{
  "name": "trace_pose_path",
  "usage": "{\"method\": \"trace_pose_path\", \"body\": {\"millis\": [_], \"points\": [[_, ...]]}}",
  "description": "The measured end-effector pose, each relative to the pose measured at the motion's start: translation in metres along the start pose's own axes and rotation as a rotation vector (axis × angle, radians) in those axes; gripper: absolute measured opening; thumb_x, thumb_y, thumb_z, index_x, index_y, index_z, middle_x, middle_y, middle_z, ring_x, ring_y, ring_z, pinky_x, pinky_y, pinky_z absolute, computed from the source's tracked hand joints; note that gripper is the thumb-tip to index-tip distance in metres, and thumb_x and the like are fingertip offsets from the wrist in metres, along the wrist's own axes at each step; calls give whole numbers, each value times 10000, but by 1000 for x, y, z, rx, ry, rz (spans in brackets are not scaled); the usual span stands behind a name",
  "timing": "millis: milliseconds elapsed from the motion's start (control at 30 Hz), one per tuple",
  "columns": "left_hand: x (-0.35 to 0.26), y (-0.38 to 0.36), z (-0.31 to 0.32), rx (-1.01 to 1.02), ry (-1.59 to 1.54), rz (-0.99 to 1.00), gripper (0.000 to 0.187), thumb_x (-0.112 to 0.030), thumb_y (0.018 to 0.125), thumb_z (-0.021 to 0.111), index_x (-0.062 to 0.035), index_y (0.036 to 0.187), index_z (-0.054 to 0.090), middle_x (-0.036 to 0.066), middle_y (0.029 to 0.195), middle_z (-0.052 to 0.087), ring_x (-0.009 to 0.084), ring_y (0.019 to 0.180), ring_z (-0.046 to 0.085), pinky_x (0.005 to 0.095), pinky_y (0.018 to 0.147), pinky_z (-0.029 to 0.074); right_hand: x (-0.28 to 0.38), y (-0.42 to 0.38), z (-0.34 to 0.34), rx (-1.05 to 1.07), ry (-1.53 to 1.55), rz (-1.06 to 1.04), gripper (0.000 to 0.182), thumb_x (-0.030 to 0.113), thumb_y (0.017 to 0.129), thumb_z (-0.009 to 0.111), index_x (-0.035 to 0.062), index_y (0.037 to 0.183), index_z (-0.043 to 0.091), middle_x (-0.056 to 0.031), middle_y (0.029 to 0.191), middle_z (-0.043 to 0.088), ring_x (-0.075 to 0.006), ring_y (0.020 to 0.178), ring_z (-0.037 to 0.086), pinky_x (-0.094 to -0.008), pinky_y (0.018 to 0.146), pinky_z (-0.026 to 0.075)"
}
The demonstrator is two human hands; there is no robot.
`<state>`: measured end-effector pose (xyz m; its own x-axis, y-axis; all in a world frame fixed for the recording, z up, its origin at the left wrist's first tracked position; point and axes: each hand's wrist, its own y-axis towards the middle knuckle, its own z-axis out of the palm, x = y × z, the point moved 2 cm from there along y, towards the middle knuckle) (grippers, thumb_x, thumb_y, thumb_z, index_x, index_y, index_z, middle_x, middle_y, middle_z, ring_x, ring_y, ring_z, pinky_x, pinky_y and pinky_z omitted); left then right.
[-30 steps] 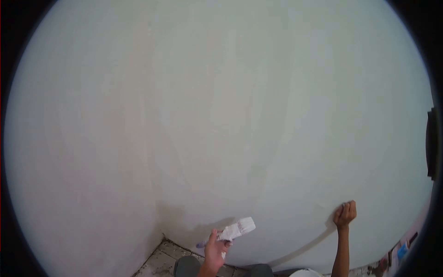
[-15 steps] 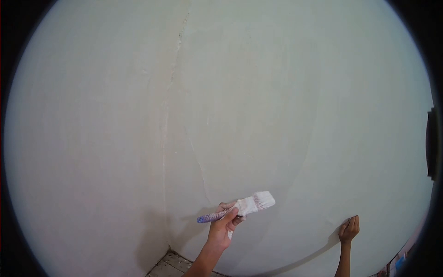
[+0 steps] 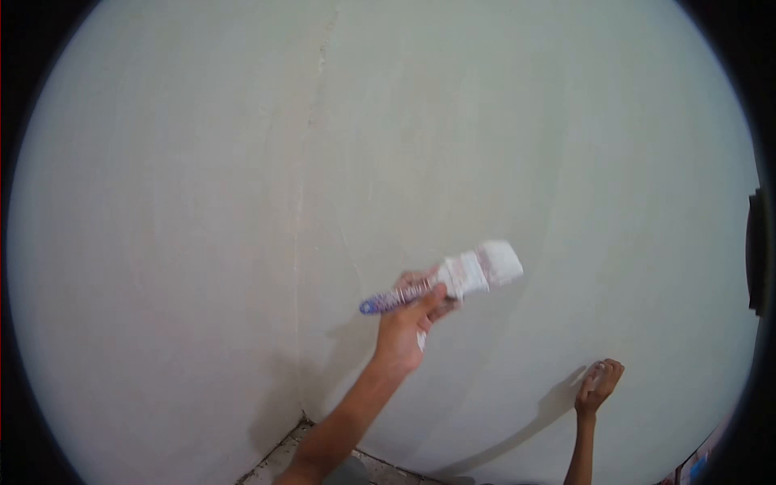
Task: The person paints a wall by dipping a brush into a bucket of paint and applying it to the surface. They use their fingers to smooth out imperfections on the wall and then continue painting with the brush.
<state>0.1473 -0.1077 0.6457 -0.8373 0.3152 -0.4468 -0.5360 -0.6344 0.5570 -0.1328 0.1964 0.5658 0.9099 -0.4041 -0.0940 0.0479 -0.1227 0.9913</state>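
**Brushing the wall beside the corner**

Mid-stroke, by the look of it: holding a paintbrush (image 3: 461,275) up against the pale wall (image 3: 501,121) with the left hand (image 3: 408,323), grip clenched round the blue-patterned handle, thumb on top. Pointing the white-coated bristles up and to the right, flat on the plaster or just off it (too close to tell which). Working just right of the corner seam (image 3: 301,242), about mid-height in view, well above the floor (image 3: 279,461).

Bracing low and far to the right with the right hand (image 3: 600,386), fingers curled and knuckles against the same wall. Hard to tell whether that grip encloses anything; something pale shows at the fingers, nothing more certain.

Judging the next move: probably calls for steady, light pressure, keeping the bristles flat to the surface, drawing the stroke evenly and minding the thin crack line close to the seam. Also calls for watching the load of paint, with the ferrule and bristles already heavily caked.

Counting:
- one paintbrush
- two hands, both bare, with forearms rising from the bottom edge
- two wall faces, meeting at one corner seam
- one small patch of floor, down at the foot of the corner
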Motion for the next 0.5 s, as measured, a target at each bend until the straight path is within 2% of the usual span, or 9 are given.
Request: {"method": "trace_pose_path", "body": {"millis": [33,133,300,400,433,500], "points": [[1,7,-14,12,20,21,267,-38,921,655,-16,1155,529,125,1105,643,210,1015,651,376,905,576,12,-22,17,-29,42,32,139,-15,776,490,-29,914,493,-177,918,486,-337,878,450,-455,774,374],[-13,30,-9,84,119,151,282,-32,905,674,-4,1151,539,121,1103,648,210,988,662,378,889,584,12,-79,46,-32,-136,83,176,17,760,527,12,936,509,-158,951,478,-315,942,439,-445,837,333],[-32,81,16,195,285,408,329,-19,853,729,43,1143,586,129,1024,679,204,894,686,365,849,600,15,-125,70,-61,-152,33,226,95,729,557,36,944,518,-145,970,479,-311,933,433,-449,830,320],[-43,121,25,334,444,630,232,-20,837,747,50,1037,654,125,960,701,190,853,695,344,823,599,40,-149,94,-73,-170,48,234,98,709,550,50,936,520,-139,965,484,-306,923,426,-436,821,326],[-43,131,46,371,496,724,188,-19,835,748,43,998,677,116,941,712,176,850,697,329,809,595,32,-143,89,-89,-175,42,232,92,703,559,55,929,530,-133,952,486,-302,909,425,-431,812,325],[-35,116,48,445,766,962,140,4,829,732,19,963,699,96,951,723,198,867,701,324,809,592,43,-185,81,-106,-172,51,229,79,689,575,65,916,549,-120,926,489,-295,879,422,-422,795,322]]}}
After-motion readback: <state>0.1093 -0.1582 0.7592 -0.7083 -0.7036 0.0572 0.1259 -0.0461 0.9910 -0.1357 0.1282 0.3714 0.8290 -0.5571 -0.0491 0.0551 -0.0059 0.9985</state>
